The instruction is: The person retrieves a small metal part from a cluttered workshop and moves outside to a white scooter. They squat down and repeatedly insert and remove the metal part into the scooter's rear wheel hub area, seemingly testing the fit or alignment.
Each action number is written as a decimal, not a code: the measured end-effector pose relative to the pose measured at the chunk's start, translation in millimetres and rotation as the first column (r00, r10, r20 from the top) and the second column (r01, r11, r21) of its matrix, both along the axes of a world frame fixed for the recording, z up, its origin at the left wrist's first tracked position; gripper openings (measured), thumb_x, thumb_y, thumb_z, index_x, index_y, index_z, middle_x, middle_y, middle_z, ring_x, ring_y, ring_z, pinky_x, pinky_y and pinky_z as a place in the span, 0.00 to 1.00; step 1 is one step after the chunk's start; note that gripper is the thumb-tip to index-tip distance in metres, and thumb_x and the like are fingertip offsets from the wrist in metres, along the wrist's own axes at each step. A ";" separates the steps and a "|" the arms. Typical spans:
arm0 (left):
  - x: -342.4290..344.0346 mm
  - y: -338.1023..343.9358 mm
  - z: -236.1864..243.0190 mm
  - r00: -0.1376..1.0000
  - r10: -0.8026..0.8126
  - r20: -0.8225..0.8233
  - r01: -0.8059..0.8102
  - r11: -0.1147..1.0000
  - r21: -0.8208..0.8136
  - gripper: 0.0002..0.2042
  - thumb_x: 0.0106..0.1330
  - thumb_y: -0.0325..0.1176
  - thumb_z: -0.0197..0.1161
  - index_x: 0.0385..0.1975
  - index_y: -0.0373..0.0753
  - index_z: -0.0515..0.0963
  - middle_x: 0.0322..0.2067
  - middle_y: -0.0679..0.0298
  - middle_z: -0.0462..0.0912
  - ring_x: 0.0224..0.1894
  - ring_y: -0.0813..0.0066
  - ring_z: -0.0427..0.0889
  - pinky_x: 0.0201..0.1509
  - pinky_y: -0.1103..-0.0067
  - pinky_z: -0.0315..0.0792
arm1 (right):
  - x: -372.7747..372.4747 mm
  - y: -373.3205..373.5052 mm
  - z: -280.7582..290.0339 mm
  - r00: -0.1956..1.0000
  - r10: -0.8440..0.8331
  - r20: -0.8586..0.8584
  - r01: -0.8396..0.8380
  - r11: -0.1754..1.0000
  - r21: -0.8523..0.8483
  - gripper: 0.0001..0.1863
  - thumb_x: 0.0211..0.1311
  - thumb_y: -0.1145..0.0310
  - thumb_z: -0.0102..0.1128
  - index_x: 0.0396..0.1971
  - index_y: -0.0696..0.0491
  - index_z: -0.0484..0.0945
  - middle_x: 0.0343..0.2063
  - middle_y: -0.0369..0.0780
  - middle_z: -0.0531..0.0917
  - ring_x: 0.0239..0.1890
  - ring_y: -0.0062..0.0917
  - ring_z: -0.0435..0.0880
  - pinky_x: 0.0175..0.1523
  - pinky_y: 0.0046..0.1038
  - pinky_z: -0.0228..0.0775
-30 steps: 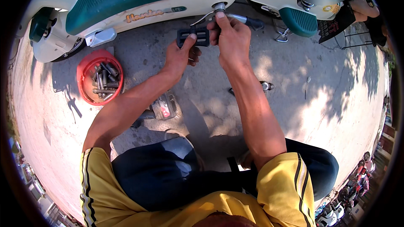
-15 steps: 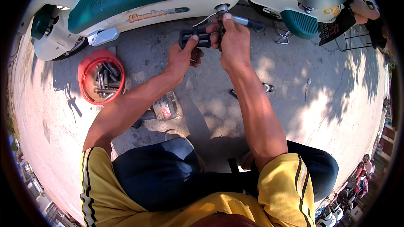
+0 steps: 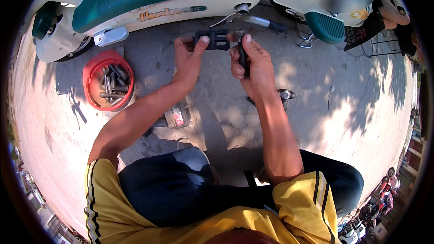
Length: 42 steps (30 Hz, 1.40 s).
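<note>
My left hand (image 3: 187,58) grips the outer side of a black bike pedal (image 3: 211,39), thumb on top. From the pedal a thin silvery crank arm (image 3: 224,20) runs up to the round metal hub (image 3: 242,7) under the scooter's cream side panel (image 3: 181,17). My right hand (image 3: 254,61) is closed around what looks like a ratchet wrench (image 3: 243,54), with a dark handle and a metal head. Its head is beside the pedal's right edge and apart from the hub. My fingers partly cover the wrench.
A red tub (image 3: 86,81) of metal sockets stands at left. A power tool (image 3: 177,115) lies by my left knee, and a hammer (image 3: 285,95) lies beyond my right forearm. A metal tube (image 3: 257,21) projects right of the hub. Another person's hand (image 3: 392,13) shows at upper right.
My right hand has drawn the wrench back from the hub toward me, uncovering the hub's end. My left hand stays on the pedal, its fingers shifted upward around it.
</note>
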State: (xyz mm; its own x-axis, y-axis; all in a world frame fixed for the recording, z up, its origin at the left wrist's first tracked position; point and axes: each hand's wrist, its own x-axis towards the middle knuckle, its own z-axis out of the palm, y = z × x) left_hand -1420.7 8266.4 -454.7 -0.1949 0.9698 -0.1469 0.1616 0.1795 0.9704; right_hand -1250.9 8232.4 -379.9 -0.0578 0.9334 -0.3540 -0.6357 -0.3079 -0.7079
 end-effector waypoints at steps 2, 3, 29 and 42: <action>-8.5 -1.3 3.8 0.998 -0.058 0.024 0.052 0.979 0.199 0.25 0.66 0.50 0.70 0.50 0.36 0.72 0.47 0.60 0.74 0.46 0.74 0.74 0.51 0.76 0.70 | 4.5 -12.2 -4.2 0.995 0.040 -0.090 -0.038 0.999 0.019 0.23 0.74 0.56 0.49 0.40 0.65 0.79 0.23 0.38 0.76 0.17 0.16 0.66 0.23 0.21 0.55; -12.2 -1.6 6.4 0.996 -0.089 0.031 0.075 0.952 0.296 0.27 0.64 0.48 0.73 0.53 0.36 0.72 0.50 0.58 0.73 0.49 0.72 0.73 0.55 0.74 0.68 | 7.1 -16.7 -6.3 0.990 0.059 -0.129 -0.056 0.998 0.029 0.24 0.74 0.56 0.46 0.39 0.65 0.79 0.22 0.38 0.76 0.17 0.16 0.65 0.23 0.21 0.55; 32.9 -8.7 81.8 0.790 -0.612 -0.041 0.585 0.730 0.354 0.15 0.59 0.26 0.76 0.43 0.32 0.79 0.50 0.61 0.74 0.51 0.75 0.74 0.59 0.76 0.68 | 20.6 -40.6 -11.2 0.776 -0.243 0.582 0.019 0.932 0.363 0.18 0.60 0.78 0.72 0.45 0.58 0.72 0.39 0.37 0.78 0.42 0.16 0.75 0.47 0.22 0.70; 32.7 -2.7 67.9 0.806 -0.534 0.255 0.471 0.840 0.268 0.15 0.62 0.30 0.76 0.43 0.31 0.80 0.45 0.66 0.77 0.43 0.80 0.78 0.48 0.82 0.76 | 6.6 -38.4 -11.3 0.594 -0.346 0.726 0.023 0.909 0.415 0.12 0.66 0.76 0.64 0.47 0.62 0.75 0.38 0.44 0.74 0.34 0.31 0.76 0.41 0.30 0.71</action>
State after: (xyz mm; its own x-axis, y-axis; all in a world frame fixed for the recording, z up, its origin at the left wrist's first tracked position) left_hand -1388.0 8263.8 -386.8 0.3524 0.9330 0.0734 -0.1313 -0.0283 0.9909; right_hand -1244.3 8194.0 -391.2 0.2715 0.9504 0.1517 0.1848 0.1031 -0.9773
